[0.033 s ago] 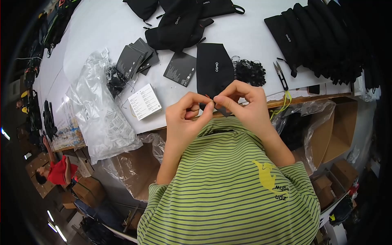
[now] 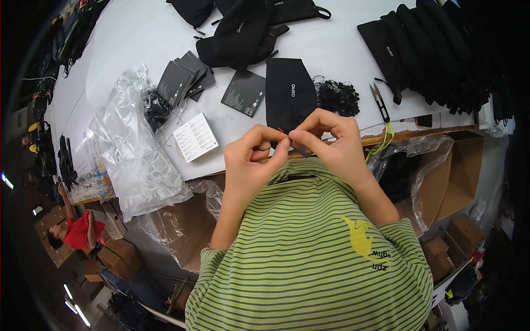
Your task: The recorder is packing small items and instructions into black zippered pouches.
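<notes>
Centre of frame: left hand (image 2: 251,160) and right hand (image 2: 331,140), fingertips pinched together on one small tag (image 2: 301,150); one black pouch (image 2: 290,91) just above; one pair of snips (image 2: 379,101) upper right; one white card (image 2: 195,137) left of centre.

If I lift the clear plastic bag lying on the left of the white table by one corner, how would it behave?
The crinkled clear plastic bag would probably flop and sag, since it lies in loose folds. It hangs partly over the white table edge, so a push might slide it off. The small packets inside would likely shift toward the low end.
</notes>
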Demonstrator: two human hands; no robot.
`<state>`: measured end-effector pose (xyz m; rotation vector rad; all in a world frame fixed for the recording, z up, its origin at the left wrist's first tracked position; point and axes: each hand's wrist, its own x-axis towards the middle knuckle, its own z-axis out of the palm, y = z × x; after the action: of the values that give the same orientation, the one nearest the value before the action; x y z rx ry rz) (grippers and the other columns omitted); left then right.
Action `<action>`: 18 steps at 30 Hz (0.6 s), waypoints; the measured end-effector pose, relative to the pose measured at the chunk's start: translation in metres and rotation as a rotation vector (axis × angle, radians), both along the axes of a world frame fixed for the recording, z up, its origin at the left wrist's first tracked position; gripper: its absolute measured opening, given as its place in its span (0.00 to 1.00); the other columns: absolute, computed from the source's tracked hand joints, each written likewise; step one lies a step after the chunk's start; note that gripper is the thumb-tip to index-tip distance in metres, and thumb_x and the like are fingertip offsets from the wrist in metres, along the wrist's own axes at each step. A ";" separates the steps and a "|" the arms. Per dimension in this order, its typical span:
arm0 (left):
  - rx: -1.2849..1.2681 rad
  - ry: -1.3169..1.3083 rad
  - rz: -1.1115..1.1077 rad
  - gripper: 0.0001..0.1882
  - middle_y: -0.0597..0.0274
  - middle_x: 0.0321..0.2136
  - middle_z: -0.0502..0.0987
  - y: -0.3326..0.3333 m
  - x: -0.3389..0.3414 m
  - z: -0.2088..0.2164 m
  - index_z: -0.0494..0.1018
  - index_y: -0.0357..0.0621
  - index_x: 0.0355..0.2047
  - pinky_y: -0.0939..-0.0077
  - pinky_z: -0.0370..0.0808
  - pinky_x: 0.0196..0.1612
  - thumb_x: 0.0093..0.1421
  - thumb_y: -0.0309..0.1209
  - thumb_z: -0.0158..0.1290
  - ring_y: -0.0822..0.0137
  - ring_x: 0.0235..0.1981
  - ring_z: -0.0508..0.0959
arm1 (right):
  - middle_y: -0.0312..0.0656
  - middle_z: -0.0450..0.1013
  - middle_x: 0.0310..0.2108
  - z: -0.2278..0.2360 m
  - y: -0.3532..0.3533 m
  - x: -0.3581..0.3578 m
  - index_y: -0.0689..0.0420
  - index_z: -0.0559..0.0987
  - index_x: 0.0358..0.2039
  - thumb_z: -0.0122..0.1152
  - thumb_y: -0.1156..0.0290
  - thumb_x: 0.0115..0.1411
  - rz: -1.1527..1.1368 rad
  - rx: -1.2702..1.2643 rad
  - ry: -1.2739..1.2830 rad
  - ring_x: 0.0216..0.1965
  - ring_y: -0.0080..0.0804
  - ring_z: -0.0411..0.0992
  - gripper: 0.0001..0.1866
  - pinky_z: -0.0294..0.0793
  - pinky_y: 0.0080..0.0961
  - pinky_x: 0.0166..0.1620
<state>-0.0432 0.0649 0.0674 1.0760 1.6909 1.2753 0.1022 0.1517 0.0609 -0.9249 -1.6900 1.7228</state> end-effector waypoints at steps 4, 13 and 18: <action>0.015 0.034 -0.040 0.03 0.80 0.12 0.56 0.000 0.001 0.000 0.74 0.35 0.26 0.86 0.43 0.19 0.51 0.20 0.58 0.86 0.15 0.49 | 0.36 0.75 0.20 -0.002 0.001 0.002 0.64 0.78 0.25 0.64 0.75 0.54 0.011 -0.026 0.034 0.22 0.14 0.72 0.06 0.67 0.13 0.24; 0.145 0.212 -0.375 0.05 0.69 0.14 0.67 -0.012 0.026 -0.008 0.74 0.38 0.28 0.82 0.60 0.18 0.50 0.22 0.58 0.79 0.13 0.62 | 0.40 0.69 0.30 -0.053 0.017 -0.025 0.61 0.72 0.37 0.66 0.65 0.49 -0.029 0.774 -0.465 0.33 0.38 0.71 0.18 0.71 0.29 0.38; 0.145 0.177 -0.388 0.06 0.64 0.21 0.72 -0.008 0.027 -0.004 0.74 0.39 0.29 0.80 0.68 0.25 0.50 0.21 0.58 0.71 0.19 0.70 | 0.46 0.74 0.30 -0.048 0.015 -0.009 0.61 0.74 0.35 0.63 0.71 0.48 -0.066 0.487 -0.558 0.33 0.45 0.74 0.13 0.73 0.32 0.39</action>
<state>-0.0165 0.0564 0.0635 1.5559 1.4351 1.0870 0.0931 0.1670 0.0132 -1.2667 -2.2574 0.9714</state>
